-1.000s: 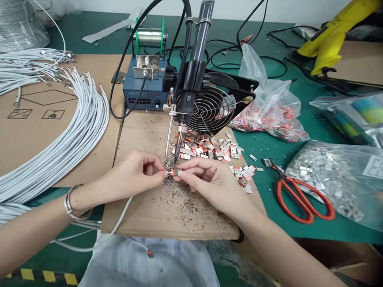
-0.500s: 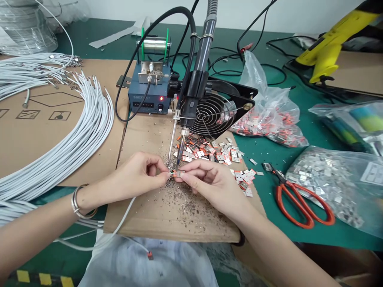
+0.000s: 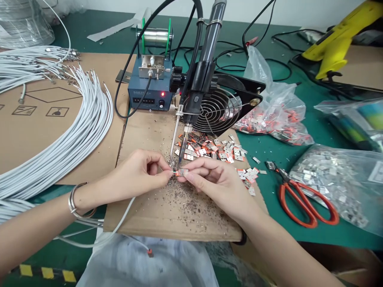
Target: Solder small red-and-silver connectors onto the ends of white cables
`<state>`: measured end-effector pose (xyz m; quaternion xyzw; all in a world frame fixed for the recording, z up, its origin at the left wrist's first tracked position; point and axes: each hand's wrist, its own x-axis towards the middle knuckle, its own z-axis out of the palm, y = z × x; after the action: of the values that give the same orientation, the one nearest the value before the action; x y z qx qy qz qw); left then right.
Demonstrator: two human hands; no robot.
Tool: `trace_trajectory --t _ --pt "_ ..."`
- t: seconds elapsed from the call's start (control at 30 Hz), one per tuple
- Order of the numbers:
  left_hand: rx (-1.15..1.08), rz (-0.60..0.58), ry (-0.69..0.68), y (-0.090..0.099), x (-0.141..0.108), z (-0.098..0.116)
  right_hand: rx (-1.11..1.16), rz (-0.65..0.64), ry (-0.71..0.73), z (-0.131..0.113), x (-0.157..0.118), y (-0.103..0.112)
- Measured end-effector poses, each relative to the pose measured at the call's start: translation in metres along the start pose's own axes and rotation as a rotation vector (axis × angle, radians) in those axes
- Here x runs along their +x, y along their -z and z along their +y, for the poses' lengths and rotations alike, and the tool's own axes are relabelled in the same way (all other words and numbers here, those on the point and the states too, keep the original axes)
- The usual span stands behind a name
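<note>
My left hand (image 3: 143,169) pinches the end of a white cable (image 3: 126,215) between thumb and forefinger, its loose length hanging down over the cardboard edge. Facing it, my right hand (image 3: 217,179) grips a small USB connector (image 3: 182,172) with a metal shell and orange plastic. The wire ends meet the connector's orange end. Just above this join points the tip of a clamped soldering iron (image 3: 191,105), with a thin bent solder feed tube (image 3: 174,137) beside it. Whether the tip touches the connector I cannot tell.
Behind the iron are a fan (image 3: 209,113) and a blue solder feeder (image 3: 149,93). Loose connectors (image 3: 221,151) lie in a pile near my right hand. Red-handled scissors (image 3: 299,199) and bagged metal parts (image 3: 329,183) are at right; bundled white cables (image 3: 89,131) at left.
The view has shifted slightly. The connector and both hands have edged a little to the right under the iron tip; both grips are unchanged.
</note>
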<state>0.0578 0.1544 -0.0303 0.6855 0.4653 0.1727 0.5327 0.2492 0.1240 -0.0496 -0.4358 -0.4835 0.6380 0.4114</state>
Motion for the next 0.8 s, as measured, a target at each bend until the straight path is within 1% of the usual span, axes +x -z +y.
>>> trace_trajectory --t 0.17,0.37,0.6,0.7,0.8 --pt "0.003 -0.009 0.018 0.000 0.002 0.001 0.003 0.008 0.025 -0.001 0.001 -0.001" --pt "0.052 -0.022 -0.004 0.000 0.004 -0.001 -0.072 0.041 0.024 0.001 0.002 -0.003" --pt "0.031 -0.049 0.019 0.000 0.004 -0.004 -0.113 0.010 0.011 0.001 0.002 0.001" --pt "0.012 -0.091 0.019 0.000 0.000 -0.005 -0.156 -0.014 0.010 -0.001 -0.001 0.001" --pt "-0.019 -0.133 0.013 -0.002 -0.011 -0.001 -0.177 -0.034 0.014 -0.007 -0.011 -0.001"
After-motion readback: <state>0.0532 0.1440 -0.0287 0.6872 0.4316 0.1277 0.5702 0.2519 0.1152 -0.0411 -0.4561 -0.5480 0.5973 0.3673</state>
